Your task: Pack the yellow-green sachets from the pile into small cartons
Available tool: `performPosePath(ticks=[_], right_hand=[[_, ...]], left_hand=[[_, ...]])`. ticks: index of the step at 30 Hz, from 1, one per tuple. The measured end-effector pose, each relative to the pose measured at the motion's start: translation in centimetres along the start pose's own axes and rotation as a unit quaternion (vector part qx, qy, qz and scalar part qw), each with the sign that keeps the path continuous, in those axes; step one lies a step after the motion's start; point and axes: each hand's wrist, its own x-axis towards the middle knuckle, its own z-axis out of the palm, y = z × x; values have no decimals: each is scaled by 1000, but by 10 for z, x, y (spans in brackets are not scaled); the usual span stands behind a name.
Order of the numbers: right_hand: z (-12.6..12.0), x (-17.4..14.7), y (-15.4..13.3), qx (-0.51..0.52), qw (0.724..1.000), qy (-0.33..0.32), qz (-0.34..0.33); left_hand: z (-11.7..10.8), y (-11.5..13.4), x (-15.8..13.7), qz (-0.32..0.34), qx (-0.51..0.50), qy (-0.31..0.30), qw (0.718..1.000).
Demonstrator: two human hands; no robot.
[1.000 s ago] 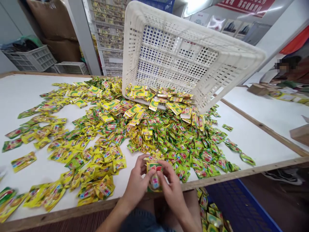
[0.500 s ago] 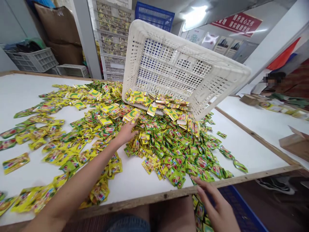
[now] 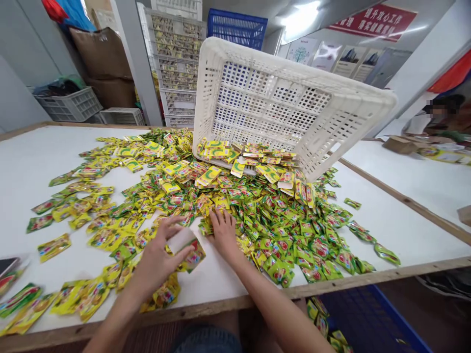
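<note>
My left hand (image 3: pixel 162 255) grips a small printed carton (image 3: pixel 183 240) between thumb and fingers, its white side facing up, just above the table. To its right, my right hand (image 3: pixel 223 230) rests on the near edge of the heap of yellow and green sachets (image 3: pixel 272 215), fingers spread and fingertips touching the packets. Beyond the hands, a white plastic basket (image 3: pixel 305 73) lies tipped on its side, opening toward me. Several flat yellow cartons (image 3: pixel 209 175) spill from it onto the sachets.
The white table (image 3: pixel 22 181) has a wooden edge (image 3: pixel 206 309). Below its right front stands a blue crate (image 3: pixel 360 314) with sachets. Stacked crates (image 3: pixel 178 63) rise behind. A phone-like dark object (image 3: pixel 8 264) lies far left. Another person (image 3: pixel 441 110) is at the back right.
My left hand has drawn back from the cartons toward me, now with a carton in it. My right hand has moved from the table's front edge up and left onto the sachets.
</note>
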Motion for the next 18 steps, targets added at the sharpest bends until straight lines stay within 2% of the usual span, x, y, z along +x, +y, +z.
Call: performPosePath(ticks=[3, 5, 6, 9, 11, 16, 18], right_hand=[[-2, 6, 3, 81, 997, 12, -4], [-12, 1, 7, 190, 980, 30, 45], [-17, -3, 10, 263, 960, 39, 82], [-28, -19, 17, 462, 868, 58, 176], [-32, -31, 21, 519, 829, 61, 199], [-41, -51, 20, 592, 768, 45, 240], [-43, -55, 18, 593, 768, 39, 237]], left_hand=[[20, -7, -19, -68, -112, -51, 990], [35, -12, -26, -96, -160, -88, 978], [43, -14, -28, -106, -177, -111, 972], [62, -21, -31, -127, -223, -155, 954], [70, -24, -31, -125, -250, -137, 950], [75, -23, -27, -130, -298, -105, 940], [75, -21, -25, -147, -317, -99, 932]])
